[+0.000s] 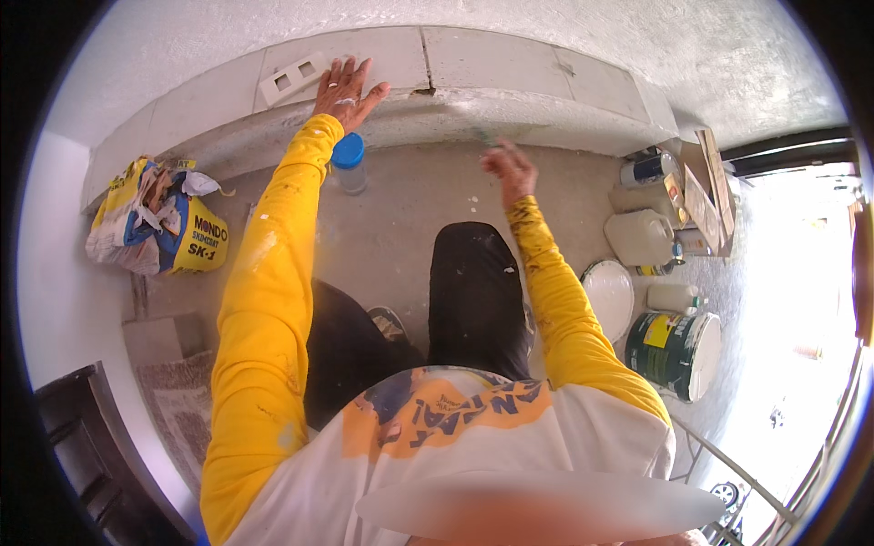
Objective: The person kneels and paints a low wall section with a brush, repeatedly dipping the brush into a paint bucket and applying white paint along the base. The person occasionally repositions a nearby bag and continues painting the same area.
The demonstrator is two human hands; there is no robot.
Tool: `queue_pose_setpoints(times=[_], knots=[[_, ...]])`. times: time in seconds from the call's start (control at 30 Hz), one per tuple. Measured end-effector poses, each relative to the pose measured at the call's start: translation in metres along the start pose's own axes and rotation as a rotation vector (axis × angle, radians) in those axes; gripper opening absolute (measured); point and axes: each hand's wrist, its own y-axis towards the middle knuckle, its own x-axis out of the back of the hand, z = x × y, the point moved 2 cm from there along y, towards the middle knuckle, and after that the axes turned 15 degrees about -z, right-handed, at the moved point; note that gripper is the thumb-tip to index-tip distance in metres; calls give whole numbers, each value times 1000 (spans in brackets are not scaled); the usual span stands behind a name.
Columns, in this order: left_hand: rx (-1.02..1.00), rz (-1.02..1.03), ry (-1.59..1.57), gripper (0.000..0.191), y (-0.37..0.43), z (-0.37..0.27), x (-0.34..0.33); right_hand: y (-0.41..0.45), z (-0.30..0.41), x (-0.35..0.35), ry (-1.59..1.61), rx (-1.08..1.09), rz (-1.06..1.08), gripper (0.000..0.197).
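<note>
My left hand lies palm down on a tiled ledge, fingers spread and a ring on one of them. Its fingertips are at the right end of a pale flat piece with two square openings; whether they press on it cannot be told. Just below that wrist, a clear plastic container with a blue lid stands on the floor. My right hand is raised in front of the ledge, blurred, with fingers curled. A thin greenish tool, too blurred to name, sticks out from its fingers towards the ledge.
A torn skimcoat bag stands on the left. To the right are a plastic jug, a smaller bottle, a round white lid, a paint bucket and wooden boards. A metal railing runs at lower right.
</note>
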Motion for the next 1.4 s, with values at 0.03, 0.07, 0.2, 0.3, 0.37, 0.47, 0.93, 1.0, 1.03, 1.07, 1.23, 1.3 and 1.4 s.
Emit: queue_pose_setpoints(times=[0.03,0.07,0.2,0.3,0.37,0.47,0.93,1.0,1.03,1.07,1.23,1.3,1.4], knots=[[-1,11,-1,89,0,0,1,6,10,11,14,24,-108,39],[8,32,20,89,-1,0,0,8,16,22,27,47,-217,39],[0,34,54,91,0,-3,1,4,14,20,-136,-84,-174,37],[11,53,44,91,0,-3,1,-6,4,-11,57,125,-9,35],[24,53,21,92,1,-2,1,-8,0,-19,170,-11,-162,36],[17,22,6,94,0,-2,1,-2,7,-14,55,-169,-148,34],[33,73,10,86,4,-2,-1,-26,3,-10,-162,272,-161,31],[19,69,38,85,4,-1,-2,-25,9,-6,-491,336,-171,29],[20,68,42,85,5,-1,-2,-25,14,-7,-516,567,-101,30],[18,70,40,85,5,0,-3,-27,16,-5,-581,722,-30,30],[11,68,17,85,5,2,-3,-13,-1,18,-565,675,-8,31],[16,72,3,85,5,2,-3,9,-9,40,-363,544,1,27],[8,72,13,85,6,1,-2,59,-8,101,120,130,-429,19]])
